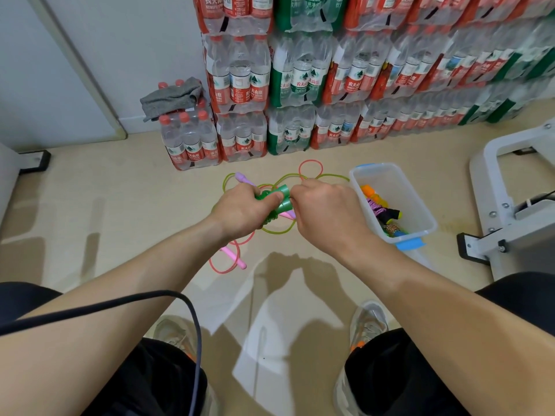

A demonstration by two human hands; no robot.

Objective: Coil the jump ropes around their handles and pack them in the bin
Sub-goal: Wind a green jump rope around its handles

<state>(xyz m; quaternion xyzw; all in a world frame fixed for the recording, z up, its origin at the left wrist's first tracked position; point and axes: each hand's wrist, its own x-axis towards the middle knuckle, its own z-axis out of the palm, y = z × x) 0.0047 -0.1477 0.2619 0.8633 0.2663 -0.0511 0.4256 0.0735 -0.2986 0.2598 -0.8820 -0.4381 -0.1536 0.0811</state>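
Bin (390, 181), right of the right-hand fingers, holds coiled ropes. Green rope (333, 175) loops on the floor beyond the fingers, interlaced with the pink rope (223, 270); pulling may drag or knot both. Left hand (240, 208) clamps the green handles (282, 195); right hand (327, 211) pinches the cord just beside them, where slack wraps could slip off.

A: Colour of handles (282, 198)?
B: Translucent green; rope (335, 175) yellow-green.
A: Others?
B: A pink rope (310, 160), pink handle (232, 256), lilac handle (241, 177). The bin (417, 199) is clear, clips (411, 244) blue. The packs (240, 85) have red and green labels. The cloth (171, 97) is grey.
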